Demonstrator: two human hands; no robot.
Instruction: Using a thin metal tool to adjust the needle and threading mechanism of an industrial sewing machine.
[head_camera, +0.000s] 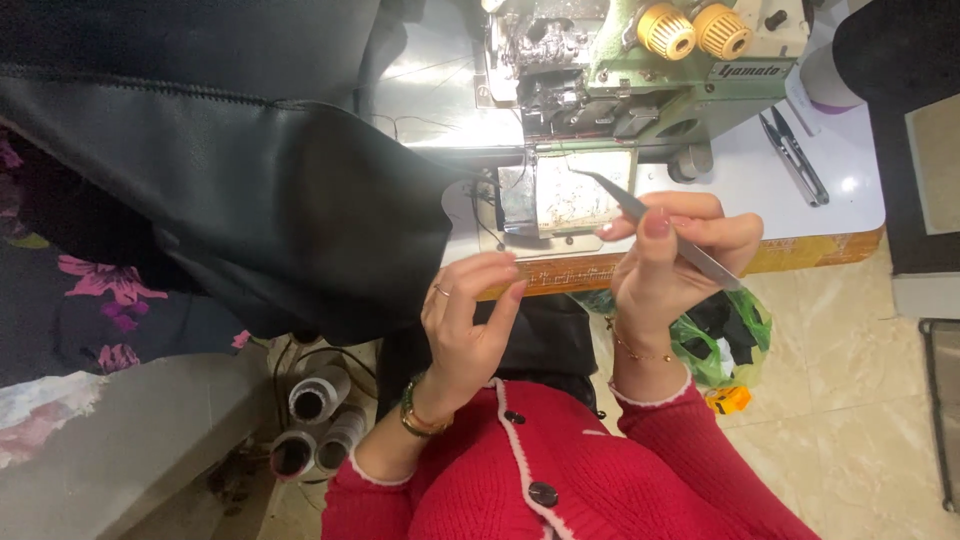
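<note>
Head view: right hand (672, 262) has fingers clamped on metal tweezers (655, 226), tips just beyond its fingertips at the overlock machine (620, 70) needle area, left hand (470, 315) empty, fingers loosely together near black fabric (300, 200); threading step likely, calling for fine tip aim.

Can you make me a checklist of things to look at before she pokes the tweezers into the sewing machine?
1. Tweezers gripped firmly in the right hand: ok.
2. Tweezer tips aimed at the sewing machine needle area: ok.
3. Left hand away from the needle: ok.
4. Black fabric away from the tips: ok.
5. Machine stopped: cannot tell.
6. Thread snips out of the way on the table: ok.
</note>
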